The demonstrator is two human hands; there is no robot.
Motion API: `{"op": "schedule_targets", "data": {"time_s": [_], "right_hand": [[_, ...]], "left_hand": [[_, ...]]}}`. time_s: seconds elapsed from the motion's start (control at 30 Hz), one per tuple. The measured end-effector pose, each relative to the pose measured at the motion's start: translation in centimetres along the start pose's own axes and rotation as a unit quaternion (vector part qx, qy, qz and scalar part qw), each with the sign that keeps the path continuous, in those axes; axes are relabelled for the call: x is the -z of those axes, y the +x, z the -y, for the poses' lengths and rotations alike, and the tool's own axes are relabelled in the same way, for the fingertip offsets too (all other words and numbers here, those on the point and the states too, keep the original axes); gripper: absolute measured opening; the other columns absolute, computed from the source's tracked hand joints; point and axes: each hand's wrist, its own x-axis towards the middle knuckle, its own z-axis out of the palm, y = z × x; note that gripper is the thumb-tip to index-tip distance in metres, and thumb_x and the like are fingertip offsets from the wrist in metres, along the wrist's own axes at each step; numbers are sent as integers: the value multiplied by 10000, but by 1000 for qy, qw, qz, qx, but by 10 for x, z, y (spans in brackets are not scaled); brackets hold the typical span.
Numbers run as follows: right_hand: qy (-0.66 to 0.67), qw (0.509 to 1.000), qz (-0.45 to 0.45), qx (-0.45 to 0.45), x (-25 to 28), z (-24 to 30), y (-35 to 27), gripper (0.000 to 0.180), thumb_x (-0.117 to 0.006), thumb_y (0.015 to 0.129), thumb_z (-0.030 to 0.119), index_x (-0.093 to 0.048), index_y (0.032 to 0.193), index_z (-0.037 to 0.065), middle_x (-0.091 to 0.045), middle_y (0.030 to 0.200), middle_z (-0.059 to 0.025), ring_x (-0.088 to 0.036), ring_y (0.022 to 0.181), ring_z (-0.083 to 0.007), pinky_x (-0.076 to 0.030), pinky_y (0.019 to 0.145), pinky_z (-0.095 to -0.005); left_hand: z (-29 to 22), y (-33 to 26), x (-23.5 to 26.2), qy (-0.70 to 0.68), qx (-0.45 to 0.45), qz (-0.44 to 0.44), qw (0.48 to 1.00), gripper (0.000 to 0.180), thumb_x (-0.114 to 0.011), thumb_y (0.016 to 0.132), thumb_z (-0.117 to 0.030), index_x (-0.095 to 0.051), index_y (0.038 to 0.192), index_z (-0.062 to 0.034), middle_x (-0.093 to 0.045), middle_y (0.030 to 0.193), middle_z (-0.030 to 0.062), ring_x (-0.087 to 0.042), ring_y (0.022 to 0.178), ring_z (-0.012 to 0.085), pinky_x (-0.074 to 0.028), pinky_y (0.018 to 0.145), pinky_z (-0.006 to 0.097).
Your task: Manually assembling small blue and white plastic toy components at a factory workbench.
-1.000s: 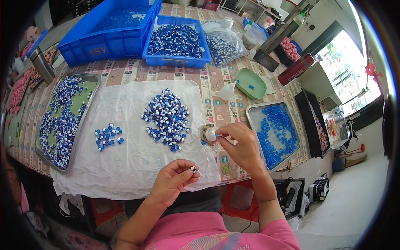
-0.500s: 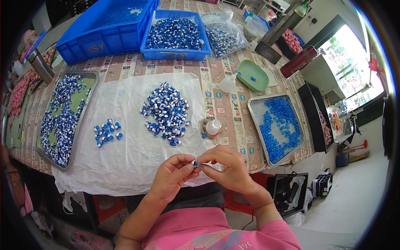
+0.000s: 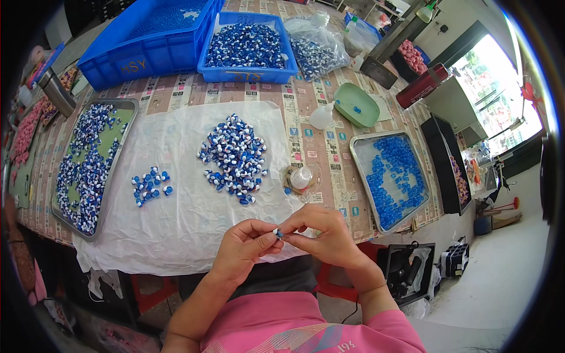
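My left hand (image 3: 242, 247) pinches a small blue-and-white bead-like piece (image 3: 278, 233) between thumb and fingers, over the front edge of the table. My right hand (image 3: 322, 236) meets it from the other side, thumb and fingertips closed at the same piece. The fingers cover most of it. Just beyond my hands, a heap of blue-and-white pieces (image 3: 234, 159) lies on a white sheet (image 3: 176, 235). A smaller group of such pieces (image 3: 152, 185) is to its left. A small clear container (image 3: 301, 176) stands beyond my right hand.
A tray of blue-and-white pieces (image 3: 97, 138) is at left, a metal tray of clear blue pieces (image 3: 385, 226) at right. Blue bins (image 3: 247, 75) and a filled plastic bag (image 3: 321, 47) stand at the back. A green dish (image 3: 362, 97) and white squeeze bottle (image 3: 322, 116) are right of centre.
Both hands stay in nearly the same place. The fingers have shifted slightly on the small piece, which shows at a somewhat different angle.
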Motion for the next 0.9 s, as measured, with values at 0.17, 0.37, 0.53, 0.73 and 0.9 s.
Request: {"op": "schedule_targets", "data": {"time_s": [0.17, 0.37, 0.53, 0.73, 0.9], "right_hand": [[34, 999, 12, -21, 2, -3, 0, 146, -771, 706, -16, -745, 833, 52, -727, 837, -62, -685, 770, -194, -521, 700, -311], [2, 1000, 8, -1, 3, -4, -2, 135, -776, 696, -13, -743, 793, 74, -722, 808, -57, -690, 772, -218, -522, 696, -324], [-8, 1000, -10, 14, 13, -6, -8, 138, -782, 692, 0, -739, 790, 87, -719, 797, -48, -690, 768, -223, -519, 692, -329], [21, 999, -16, 25, 40, -13, -25, 170, -767, 751, -5, -736, 898, 74, -719, 873, -66, -686, 831, -232, -529, 746, -336], [20, 995, -54, 81, 81, -25, -40, 206, -758, 776, 17, -705, 974, 39, -703, 967, -98, -658, 909, -271, -523, 808, -365]], "left_hand": [[3, -1, -1, 6, -1, -16, 1000, 164, -658, 921, -6, -655, 1080, 35, -708, 966, 139, -714, 848, 190, -606, 789, 317], [6, 0, -1, 16, -8, -25, 1000, 162, -663, 911, 10, -666, 1071, 35, -712, 946, 151, -718, 841, 202, -613, 787, 324], [9, 4, -9, 25, 3, -17, 1000, 150, -657, 911, 16, -672, 1060, 10, -707, 969, 155, -713, 852, 211, -616, 775, 330], [17, 12, -38, 35, 24, -30, 999, 141, -643, 917, 21, -644, 1057, 42, -706, 955, 167, -712, 814, 201, -609, 758, 312], [1, 12, -58, 206, -56, -92, 973, 122, -657, 880, 17, -635, 1000, 23, -680, 897, 100, -672, 750, 160, -567, 719, 283]]}}
